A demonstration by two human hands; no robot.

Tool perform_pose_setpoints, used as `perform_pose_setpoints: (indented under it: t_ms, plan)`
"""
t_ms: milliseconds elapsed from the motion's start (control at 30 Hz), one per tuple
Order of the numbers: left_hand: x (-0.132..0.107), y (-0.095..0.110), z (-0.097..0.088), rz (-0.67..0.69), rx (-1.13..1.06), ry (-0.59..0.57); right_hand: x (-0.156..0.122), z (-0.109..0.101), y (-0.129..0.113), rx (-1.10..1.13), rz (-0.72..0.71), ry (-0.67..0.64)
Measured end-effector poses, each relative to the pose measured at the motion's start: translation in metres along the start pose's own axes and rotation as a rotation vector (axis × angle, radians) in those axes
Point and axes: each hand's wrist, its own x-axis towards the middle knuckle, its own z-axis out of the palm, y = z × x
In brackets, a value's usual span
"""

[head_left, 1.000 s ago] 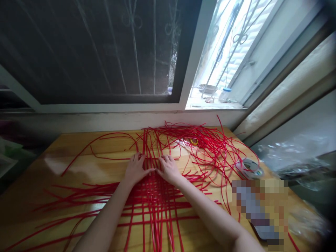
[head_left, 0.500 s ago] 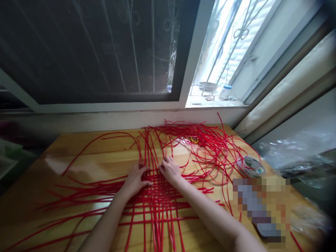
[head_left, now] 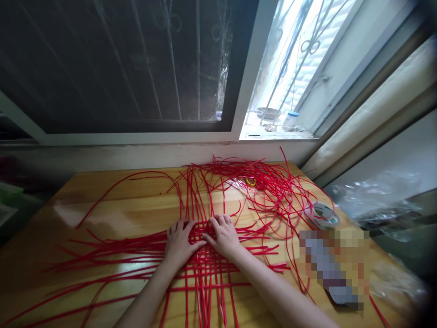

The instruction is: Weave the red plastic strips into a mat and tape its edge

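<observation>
A lattice of crossed red plastic strands [head_left: 209,264] lies flat in front of me, dense in the middle, with long loose ends running out on all sides. My left hand [head_left: 179,243] rests on its upper left part, thumb stretched inward and fingers bent over the upper edge. On the upper right part lies my right hand [head_left: 224,236], its thumb pointing towards the left one and its fingers also at the upper edge. Both thumbs stand apart from the fingers. The strands beneath my palms and fingertips are hidden.
A tangled heap of loose red strands [head_left: 259,175] covers the back right of the wooden table [head_left: 112,205]. Among them sits a yellow ring-shaped thing [head_left: 251,181]. A roll of clear tape [head_left: 321,216] and a pixelated patch are at the right. Behind stands a barred window [head_left: 153,68].
Both hands have come slightly lower on the lattice and nearer each other, with thumbs now almost meeting. The left hand has shifted a little to the right. The view has moved slightly.
</observation>
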Motion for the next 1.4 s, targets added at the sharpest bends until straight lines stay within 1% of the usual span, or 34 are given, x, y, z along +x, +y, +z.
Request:
perform_pose_setpoints:
  t_ms: [133,400,533,667,733,800,867,933,1033,1100,1167,1333,1400]
  plan:
    - [0.0,0.001,-0.001,-0.001,-0.016,0.003,-0.002,0.004,-0.001,-0.024,0.021,0.0]
    - [-0.002,0.002,0.0,-0.005,-0.016,0.015,-0.003,0.008,0.001,-0.028,-0.002,-0.001]
    - [-0.003,0.002,0.001,0.027,-0.014,0.064,-0.001,0.004,0.001,0.018,-0.003,0.035]
    - [-0.006,-0.003,-0.008,0.054,-0.012,0.155,0.0,-0.006,0.014,-0.007,0.042,0.063]
    - [-0.01,-0.008,-0.015,0.043,0.005,0.168,-0.002,-0.012,0.025,-0.057,0.087,0.031]
    - [-0.017,-0.01,-0.018,0.005,0.041,0.16,-0.006,-0.017,0.035,-0.105,0.104,-0.031]
    - [-0.028,-0.007,-0.016,-0.05,0.091,0.132,-0.013,-0.019,0.042,-0.145,0.098,-0.083]
    - [-0.038,-0.001,-0.007,-0.092,0.136,0.077,-0.02,-0.019,0.044,-0.17,0.096,-0.111]
    - [-0.046,0.007,0.01,-0.09,0.2,0.025,-0.03,-0.017,0.038,-0.182,0.112,-0.139]
    - [-0.043,0.005,0.016,-0.058,0.246,0.035,-0.036,-0.018,0.029,-0.18,0.132,-0.169]
    - [-0.033,-0.004,0.016,0.008,0.268,0.037,-0.04,-0.023,0.018,-0.156,0.159,-0.216]
    - [0.011,-0.041,-0.005,0.277,0.234,-0.053,-0.042,-0.045,-0.015,-0.063,0.274,-0.323]
    - [0.027,-0.049,-0.013,0.337,0.232,-0.073,-0.041,-0.052,-0.026,-0.042,0.275,-0.362]
